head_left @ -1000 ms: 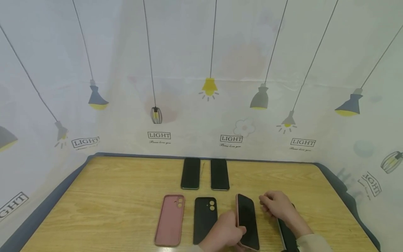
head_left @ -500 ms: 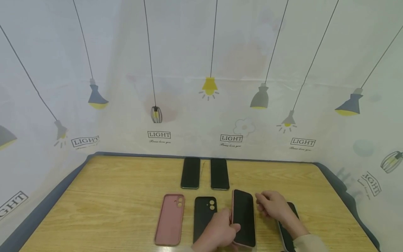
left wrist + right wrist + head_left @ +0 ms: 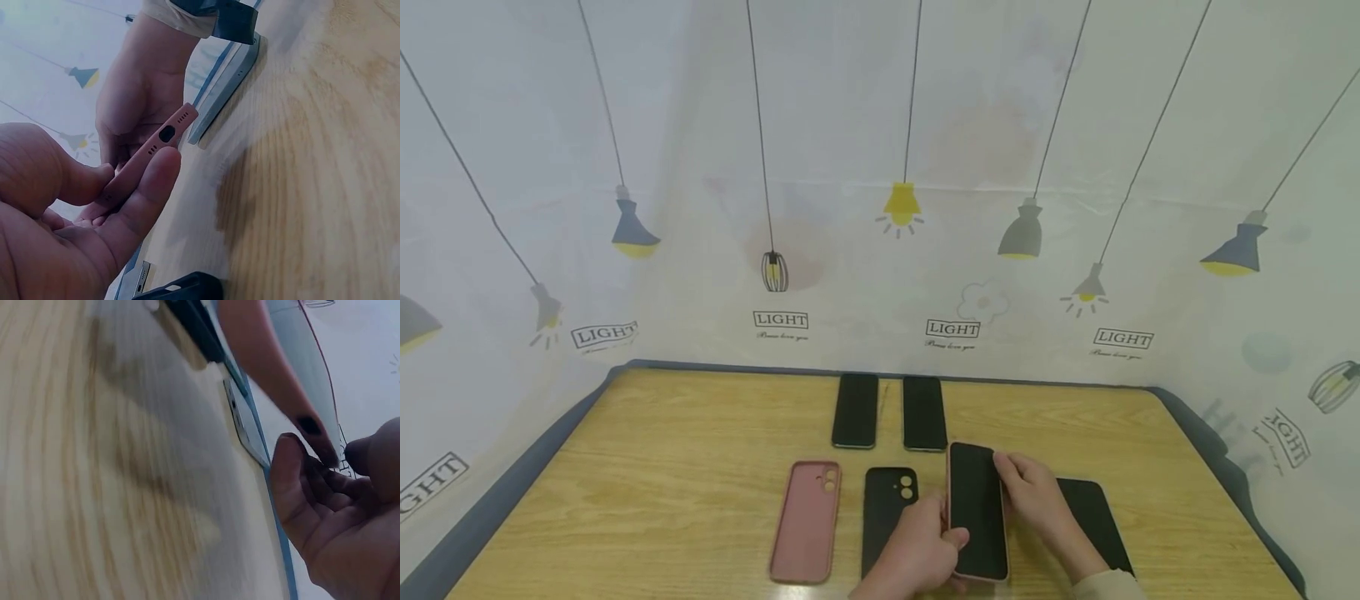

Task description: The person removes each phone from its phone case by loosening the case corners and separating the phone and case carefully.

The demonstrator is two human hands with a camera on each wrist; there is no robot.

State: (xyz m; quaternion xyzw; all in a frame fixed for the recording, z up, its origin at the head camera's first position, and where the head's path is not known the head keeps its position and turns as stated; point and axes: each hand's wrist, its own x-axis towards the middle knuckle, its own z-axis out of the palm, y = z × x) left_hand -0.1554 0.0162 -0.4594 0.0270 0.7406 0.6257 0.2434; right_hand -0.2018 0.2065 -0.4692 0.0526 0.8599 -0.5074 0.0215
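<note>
A phone (image 3: 976,508) with a dark screen sits in a pink phone case, tilted up above the table. My left hand (image 3: 917,546) grips its lower left side, thumb over the front edge. At the upper right corner, my right hand (image 3: 1037,496) pinches the cased phone, thumb on one side and fingers on the other. From the left wrist, the pink case (image 3: 178,125) shows its bottom end with the port opening, my left hand (image 3: 75,212) around it. The right wrist view shows the case's side (image 3: 269,362) and my right hand (image 3: 344,519) at its corner.
An open pink case (image 3: 805,521) lies on the wooden table (image 3: 647,500), left of a black case (image 3: 883,508) partly behind my left hand. Two dark-screened phones lie at the back, left phone (image 3: 855,410) and right phone (image 3: 924,413). Another phone (image 3: 1093,517) lies beside my right forearm.
The cased phone has moved up and slightly left with my left hand. My right hand has come left from beside the other phone and taken hold of the cased phone's upper right corner.
</note>
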